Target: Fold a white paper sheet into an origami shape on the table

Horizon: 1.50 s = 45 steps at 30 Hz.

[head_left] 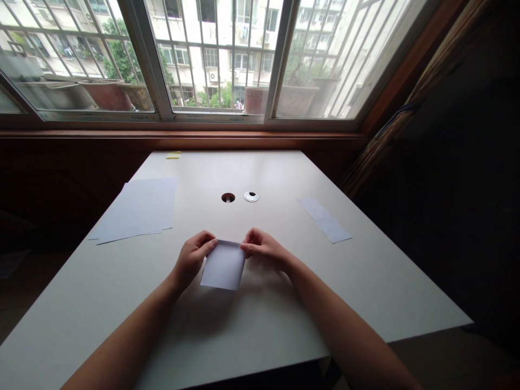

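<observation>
A small folded white paper (223,265) lies on the white table (260,325) in front of me. My left hand (193,257) pinches its upper left corner with curled fingers. My right hand (262,248) pinches the upper right corner the same way. Both forearms reach in from the bottom edge of the view.
A stack of white sheets (138,208) lies at the table's left. A narrow paper strip (324,219) lies at the right. A cable hole (228,197) and its round cap (251,196) sit mid-table. A yellow note (173,155) is at the far edge, under a barred window.
</observation>
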Each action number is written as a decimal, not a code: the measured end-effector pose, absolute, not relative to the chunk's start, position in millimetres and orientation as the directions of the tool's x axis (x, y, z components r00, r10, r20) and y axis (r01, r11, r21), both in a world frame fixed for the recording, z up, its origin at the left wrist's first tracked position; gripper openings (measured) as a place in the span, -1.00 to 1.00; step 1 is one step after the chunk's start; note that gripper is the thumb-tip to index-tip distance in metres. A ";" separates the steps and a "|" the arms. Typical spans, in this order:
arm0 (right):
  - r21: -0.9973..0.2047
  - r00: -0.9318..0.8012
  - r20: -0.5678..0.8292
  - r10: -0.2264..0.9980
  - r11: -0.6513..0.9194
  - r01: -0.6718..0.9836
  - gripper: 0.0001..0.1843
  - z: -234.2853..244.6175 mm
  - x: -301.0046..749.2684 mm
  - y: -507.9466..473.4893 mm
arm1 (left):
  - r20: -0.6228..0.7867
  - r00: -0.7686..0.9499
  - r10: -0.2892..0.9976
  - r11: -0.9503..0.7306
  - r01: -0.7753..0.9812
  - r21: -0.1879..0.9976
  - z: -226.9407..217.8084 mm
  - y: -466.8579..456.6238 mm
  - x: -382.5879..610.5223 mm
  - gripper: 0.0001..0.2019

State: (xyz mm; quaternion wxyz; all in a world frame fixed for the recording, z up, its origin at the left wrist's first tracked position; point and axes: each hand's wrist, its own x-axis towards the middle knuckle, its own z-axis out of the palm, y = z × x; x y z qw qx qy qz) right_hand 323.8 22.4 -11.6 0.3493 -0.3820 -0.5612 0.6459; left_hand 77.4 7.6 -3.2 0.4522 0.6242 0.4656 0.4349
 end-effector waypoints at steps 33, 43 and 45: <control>-0.977 -0.333 -0.073 0.940 -0.134 -0.164 -0.63 -13.4 318.7 22.2 | 0.045 0.138 0.989 -0.045 -0.001 0.999 -7.4 10.7 80.4 -0.79; -0.987 -0.266 -0.031 0.964 -0.072 -0.146 -0.73 -18.8 323.1 26.3 | 0.027 0.161 0.987 -0.029 0.011 1.000 -8.5 11.1 81.3 -0.79; -0.987 -0.256 -0.027 0.966 -0.067 -0.149 -0.73 -20.1 322.9 26.8 | 0.023 0.161 0.987 -0.026 0.011 1.000 -9.3 11.4 81.3 -0.78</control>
